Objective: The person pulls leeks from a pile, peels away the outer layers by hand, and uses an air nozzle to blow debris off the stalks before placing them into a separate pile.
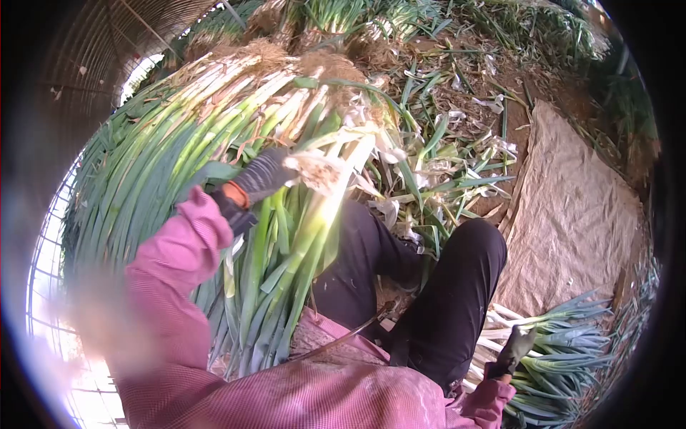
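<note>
My left hand (263,176), in a striped grey glove with an orange cuff, is closed at the root end of a leek (314,171) whose tangled roots stick out past the fingers. Right beside it, a thick white-shafted leek (330,196) slants down across the green leaves. Low on the right, my right hand (517,349), in a dark glove, rests over a pile of cleaned leeks (564,350) with white stems and green tops. Its thumb and fingers look apart, and I make out nothing gripped in them.
A large heap of unpeeled leeks (164,164) fills the left side, roots toward the top. Peeled skins and leaf scraps (443,171) litter the ground ahead. A tan cloth sheet (572,222) lies at right. More leek bundles (336,14) stand behind; wire mesh (46,250) borders the left.
</note>
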Demonstrator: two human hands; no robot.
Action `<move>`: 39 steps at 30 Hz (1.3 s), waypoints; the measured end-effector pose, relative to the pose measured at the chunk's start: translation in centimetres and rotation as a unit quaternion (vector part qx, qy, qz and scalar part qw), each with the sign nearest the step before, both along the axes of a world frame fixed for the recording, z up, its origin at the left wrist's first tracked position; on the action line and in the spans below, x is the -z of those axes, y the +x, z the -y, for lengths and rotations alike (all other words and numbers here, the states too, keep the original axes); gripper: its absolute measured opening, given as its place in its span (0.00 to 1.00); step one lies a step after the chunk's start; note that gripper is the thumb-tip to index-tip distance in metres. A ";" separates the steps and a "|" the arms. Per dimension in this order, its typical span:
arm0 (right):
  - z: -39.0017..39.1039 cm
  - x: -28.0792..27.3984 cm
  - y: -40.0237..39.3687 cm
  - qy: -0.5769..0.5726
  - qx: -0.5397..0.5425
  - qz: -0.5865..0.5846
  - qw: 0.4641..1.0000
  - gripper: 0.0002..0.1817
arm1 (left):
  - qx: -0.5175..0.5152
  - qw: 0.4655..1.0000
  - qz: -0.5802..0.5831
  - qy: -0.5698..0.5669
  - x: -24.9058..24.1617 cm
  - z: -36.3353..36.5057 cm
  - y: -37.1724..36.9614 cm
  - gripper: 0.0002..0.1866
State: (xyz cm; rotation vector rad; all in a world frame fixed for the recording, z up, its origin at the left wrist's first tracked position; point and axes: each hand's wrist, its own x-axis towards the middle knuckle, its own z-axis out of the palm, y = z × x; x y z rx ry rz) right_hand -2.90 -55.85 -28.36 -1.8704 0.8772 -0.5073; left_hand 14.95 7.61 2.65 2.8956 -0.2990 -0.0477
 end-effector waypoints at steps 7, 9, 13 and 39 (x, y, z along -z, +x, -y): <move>-20.2 -28.6 13.7 -0.226 -0.549 0.179 0.785 0.18 | 0.039 0.981 0.001 -0.191 -10.8 -2.4 6.2 0.13; -27.1 -31.2 16.0 -0.279 -0.663 0.221 0.659 0.19 | 0.019 0.983 0.037 -0.180 -12.5 -3.6 9.1 0.13; -38.0 -24.6 19.7 -0.445 -0.652 0.279 0.547 0.21 | -0.065 0.960 0.166 -0.216 -13.3 -6.4 13.4 0.13; -40.1 -19.9 24.3 -0.407 -0.602 0.480 0.492 0.11 | 0.030 0.883 0.165 0.438 -20.8 2.9 24.6 0.15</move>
